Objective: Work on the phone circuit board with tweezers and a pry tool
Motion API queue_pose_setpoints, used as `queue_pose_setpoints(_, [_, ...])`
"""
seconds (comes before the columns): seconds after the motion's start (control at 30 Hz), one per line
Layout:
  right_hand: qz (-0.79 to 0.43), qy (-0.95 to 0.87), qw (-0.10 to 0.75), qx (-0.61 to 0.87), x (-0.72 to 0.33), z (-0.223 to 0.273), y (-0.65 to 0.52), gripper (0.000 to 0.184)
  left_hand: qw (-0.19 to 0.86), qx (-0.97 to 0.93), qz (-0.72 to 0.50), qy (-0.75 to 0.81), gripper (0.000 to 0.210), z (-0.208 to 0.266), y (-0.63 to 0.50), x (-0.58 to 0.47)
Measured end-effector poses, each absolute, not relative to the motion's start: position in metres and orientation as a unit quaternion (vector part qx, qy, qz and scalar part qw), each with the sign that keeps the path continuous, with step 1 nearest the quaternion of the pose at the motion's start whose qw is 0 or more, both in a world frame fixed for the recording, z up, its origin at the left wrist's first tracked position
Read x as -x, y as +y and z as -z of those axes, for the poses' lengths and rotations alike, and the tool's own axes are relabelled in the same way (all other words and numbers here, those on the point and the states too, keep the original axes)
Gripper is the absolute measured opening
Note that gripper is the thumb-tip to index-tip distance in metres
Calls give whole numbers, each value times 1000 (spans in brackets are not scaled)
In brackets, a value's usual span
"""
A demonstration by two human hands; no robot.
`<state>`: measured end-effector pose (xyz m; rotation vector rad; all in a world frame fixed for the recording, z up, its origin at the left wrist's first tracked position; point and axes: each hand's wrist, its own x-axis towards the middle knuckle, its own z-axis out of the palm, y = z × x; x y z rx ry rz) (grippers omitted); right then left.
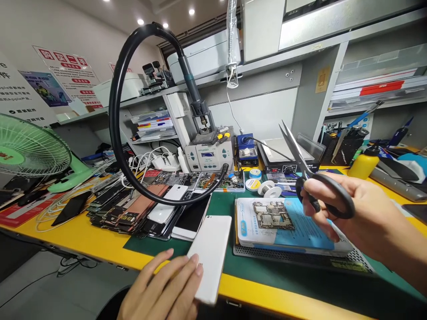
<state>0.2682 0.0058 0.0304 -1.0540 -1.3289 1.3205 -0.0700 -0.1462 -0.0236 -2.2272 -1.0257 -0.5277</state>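
My left hand [163, 286] grips the lower end of a white smartphone [213, 249], its fingers across the plain back and the thumb hidden. The phone reaches over the yellow front edge of the bench. Raised on the right, my right hand [347, 209] holds scissors [296, 146] by their black handles, with the narrow blades slightly apart and pointing up. Below the scissors a bare circuit board [273, 214] lies on a blue-and-white box [290, 240]. White phones [191, 218] and stacked phone parts [130, 206] lie just beyond my left hand.
A hot-air station [211, 153] stands at the back, its black hose [115, 102] looping over the bench. Solder spools [269, 190] sit behind the box. A green fan [30, 146] is at left, a yellow bottle [363, 162] at right. Shelves [383, 106] rise behind.
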Motion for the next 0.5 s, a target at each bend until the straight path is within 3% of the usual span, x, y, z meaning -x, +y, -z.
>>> queue_pose_setpoints(0.2, [-531, -535, 490, 438, -266, -37, 3, 49, 291, 807, 284, -429, 37, -6, -129, 56])
queue_pose_setpoints(0.5, [-503, -516, 534, 443, -271, -26, 15, 35, 255, 754, 342, -500, 4, -33, -107, 58])
